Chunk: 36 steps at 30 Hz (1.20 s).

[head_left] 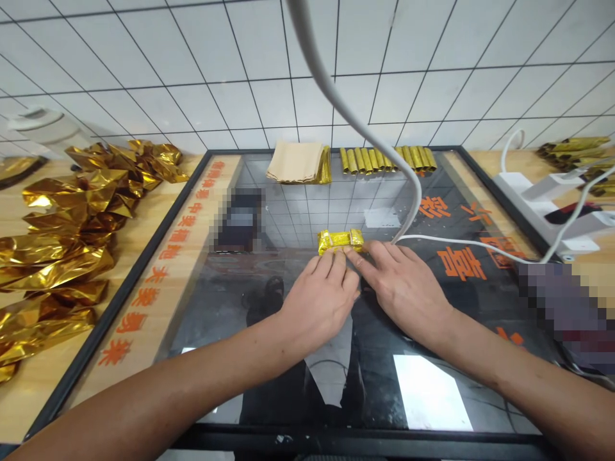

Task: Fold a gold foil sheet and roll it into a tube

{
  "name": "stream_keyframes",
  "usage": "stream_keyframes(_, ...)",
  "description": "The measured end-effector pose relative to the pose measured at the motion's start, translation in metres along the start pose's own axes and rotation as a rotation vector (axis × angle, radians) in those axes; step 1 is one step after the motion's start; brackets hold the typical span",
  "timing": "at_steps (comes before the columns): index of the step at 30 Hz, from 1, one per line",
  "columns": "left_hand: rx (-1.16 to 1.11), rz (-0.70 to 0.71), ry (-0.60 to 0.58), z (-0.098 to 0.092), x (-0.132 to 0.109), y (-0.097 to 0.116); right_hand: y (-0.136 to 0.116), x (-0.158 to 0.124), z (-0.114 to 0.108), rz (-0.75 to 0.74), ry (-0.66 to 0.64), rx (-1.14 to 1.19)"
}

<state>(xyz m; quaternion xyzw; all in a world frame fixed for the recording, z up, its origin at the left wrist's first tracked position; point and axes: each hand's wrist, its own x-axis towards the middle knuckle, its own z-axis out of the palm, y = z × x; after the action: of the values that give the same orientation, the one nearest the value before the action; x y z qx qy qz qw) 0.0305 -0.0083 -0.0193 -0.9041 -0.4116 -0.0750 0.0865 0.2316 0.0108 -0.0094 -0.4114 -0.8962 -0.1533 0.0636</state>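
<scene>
A small gold foil piece (340, 240) lies on the dark glass tabletop in front of me, with a narrow pale band across each end. My left hand (319, 298) has its fingers curled close together at the near edge of the foil piece. From the other side, my right hand (406, 285) reaches in with its index finger against the same edge near the right end. The fingertips and thumbs are partly hidden, and both hands pinch at the piece.
Behind stand a stack of brown paper sheets (294, 161) and a row of gold foil tubes (384, 160). Crumpled gold foil (86, 211) covers the left side. A white cable (355, 121) hangs across the view. At right lies a power strip (538, 205).
</scene>
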Motion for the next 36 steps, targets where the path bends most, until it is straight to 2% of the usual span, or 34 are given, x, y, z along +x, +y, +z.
stream_keyframes(12,0.008,-0.037,-0.003,-0.007,-0.002,-0.005,0.003,-0.004,-0.005,0.072,-0.087,-0.036)
stream_keyframes(20,-0.041,-0.091,-0.012,-0.004,-0.018,-0.013,0.002,-0.001,-0.009,0.089,-0.133,-0.053)
stream_keyframes(24,-0.242,-0.136,0.010,-0.004,-0.013,-0.032,0.006,0.000,-0.006,0.092,-0.105,-0.021)
stream_keyframes(28,-0.463,-0.321,0.131,0.000,-0.002,-0.051,0.010,0.000,-0.004,0.102,-0.084,0.016)
stream_keyframes(36,-0.447,-0.363,0.139,0.013,0.006,-0.055,0.020,0.002,0.003,0.196,0.048,0.224)
